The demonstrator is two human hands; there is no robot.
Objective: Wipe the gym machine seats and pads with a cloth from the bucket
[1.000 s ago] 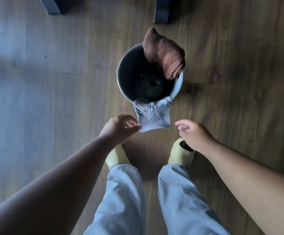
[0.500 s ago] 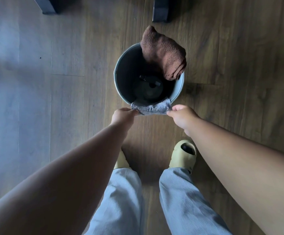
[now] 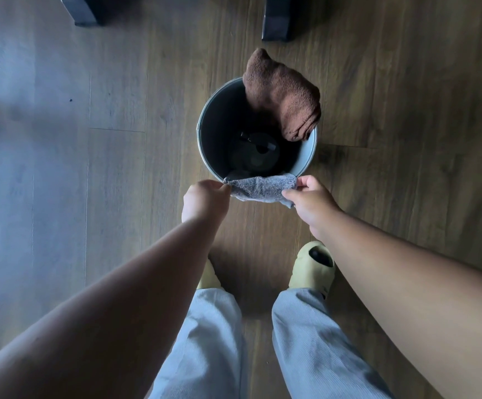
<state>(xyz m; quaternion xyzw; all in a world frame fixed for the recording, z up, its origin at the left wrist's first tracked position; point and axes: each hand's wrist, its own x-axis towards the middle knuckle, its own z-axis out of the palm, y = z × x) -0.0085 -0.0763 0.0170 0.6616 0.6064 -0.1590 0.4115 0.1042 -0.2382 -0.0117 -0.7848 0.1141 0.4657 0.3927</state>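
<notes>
A grey metal bucket (image 3: 205, 133) stands on the wooden floor just beyond my feet. A grey cloth (image 3: 260, 188) lies draped over its near rim. My left hand (image 3: 203, 198) pinches the cloth's left end and my right hand (image 3: 310, 201) pinches its right end, stretching it between them. A folded brown towel (image 3: 284, 95) hangs over the far right rim of the bucket. A dark spray bottle (image 3: 258, 152) lies in the bottom of the bucket.
Two black machine feet stand on the floor beyond the bucket, one at the far left (image 3: 82, 10) and one at the far right (image 3: 277, 20). My legs in light trousers and yellow slippers (image 3: 313, 269) are right under my arms.
My hands moved forward to the bucket rim. The grey cloth, earlier hanging down the outside from the rim, is now gathered up and held at both ends across the rim.
</notes>
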